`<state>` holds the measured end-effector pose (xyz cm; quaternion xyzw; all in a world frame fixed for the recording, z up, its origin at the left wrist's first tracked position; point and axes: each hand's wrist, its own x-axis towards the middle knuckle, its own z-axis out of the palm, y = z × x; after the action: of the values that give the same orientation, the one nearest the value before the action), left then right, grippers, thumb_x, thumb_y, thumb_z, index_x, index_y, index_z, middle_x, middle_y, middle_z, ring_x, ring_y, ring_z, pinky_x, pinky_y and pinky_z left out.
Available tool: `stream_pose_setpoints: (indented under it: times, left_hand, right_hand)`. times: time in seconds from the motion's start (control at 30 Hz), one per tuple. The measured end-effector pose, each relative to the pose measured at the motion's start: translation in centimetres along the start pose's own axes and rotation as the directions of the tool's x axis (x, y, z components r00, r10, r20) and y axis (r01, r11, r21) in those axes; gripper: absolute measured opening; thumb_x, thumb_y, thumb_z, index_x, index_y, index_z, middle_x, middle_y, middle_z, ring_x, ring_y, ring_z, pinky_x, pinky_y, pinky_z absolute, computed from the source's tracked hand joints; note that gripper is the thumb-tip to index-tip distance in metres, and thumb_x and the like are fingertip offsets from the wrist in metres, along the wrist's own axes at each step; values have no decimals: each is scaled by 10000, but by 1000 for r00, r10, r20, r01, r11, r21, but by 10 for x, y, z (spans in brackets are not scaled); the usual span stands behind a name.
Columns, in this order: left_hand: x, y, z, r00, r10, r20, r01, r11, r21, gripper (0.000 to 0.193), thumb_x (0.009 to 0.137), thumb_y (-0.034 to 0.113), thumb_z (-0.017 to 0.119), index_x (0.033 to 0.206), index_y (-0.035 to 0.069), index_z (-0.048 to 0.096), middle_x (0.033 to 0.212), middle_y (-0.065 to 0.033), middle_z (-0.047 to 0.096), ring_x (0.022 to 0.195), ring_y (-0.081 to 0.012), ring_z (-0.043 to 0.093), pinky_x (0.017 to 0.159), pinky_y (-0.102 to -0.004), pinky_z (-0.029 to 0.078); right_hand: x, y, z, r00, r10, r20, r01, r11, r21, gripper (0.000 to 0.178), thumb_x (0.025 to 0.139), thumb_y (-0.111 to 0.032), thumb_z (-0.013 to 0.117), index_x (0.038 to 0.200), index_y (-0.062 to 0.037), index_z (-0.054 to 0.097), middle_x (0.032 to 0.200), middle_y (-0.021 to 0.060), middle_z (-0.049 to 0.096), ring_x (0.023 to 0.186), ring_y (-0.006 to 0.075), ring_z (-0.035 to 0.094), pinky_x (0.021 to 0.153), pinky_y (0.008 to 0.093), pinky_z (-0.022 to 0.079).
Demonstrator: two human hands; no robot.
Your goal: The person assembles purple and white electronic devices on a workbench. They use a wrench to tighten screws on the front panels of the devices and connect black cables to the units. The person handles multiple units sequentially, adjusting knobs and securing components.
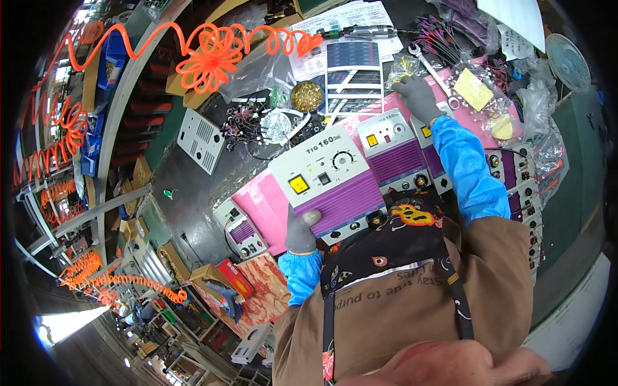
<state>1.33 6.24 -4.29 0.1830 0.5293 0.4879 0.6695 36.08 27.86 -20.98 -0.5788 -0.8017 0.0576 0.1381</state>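
Observation:
My left hand (300, 233), in a grey glove, grips the lower left edge of a white and purple front panel (331, 183), its thumb on the purple grille. The panel, tilted up in front of my apron, carries a yellow switch and a round dial. My right hand (417, 98), also gloved, reaches far across the table to a small clear bag (403, 67) of yellowish parts. Its fingers are bent together there; what they hold, if anything, is hidden. A combination wrench (434, 74) lies just right of it. More purple panels (391, 149) stand beside the held one.
Pink sheeting (261, 202) covers part of the dark table. A bowl of brass parts (308, 96), wire bundles (243, 122) and a vented white plate (200, 141) lie beyond. An orange coiled hose (209, 58) leads to a pneumatic screwdriver (367, 31). Wired panels (515, 186) line the right side.

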Motion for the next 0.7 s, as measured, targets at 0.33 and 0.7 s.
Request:
stream_pose_setpoints:
  times: [0.33,0.7]
  left_hand:
    - [3,13,11,996,16,83,-17,1000,6,656,737,203,645,1327,-62,532,1192,-174,660,1058,-259,651,942,-361,508]
    - [-19,6,18,993,43,106,-30,992,-122,538,825,79,622,1331,-65,511,1206,-176,640,1048,-250,651,948,-370,522]
  right_hand:
    - [29,-27,20,985,49,163,16,927,-375,169,831,-73,567,965,-64,671,996,147,632,947,309,640,735,446,526]
    - [-11,-16,7,977,211,28,-211,944,253,252,896,-254,626,1002,-25,643,964,135,692,826,248,680,636,352,523]
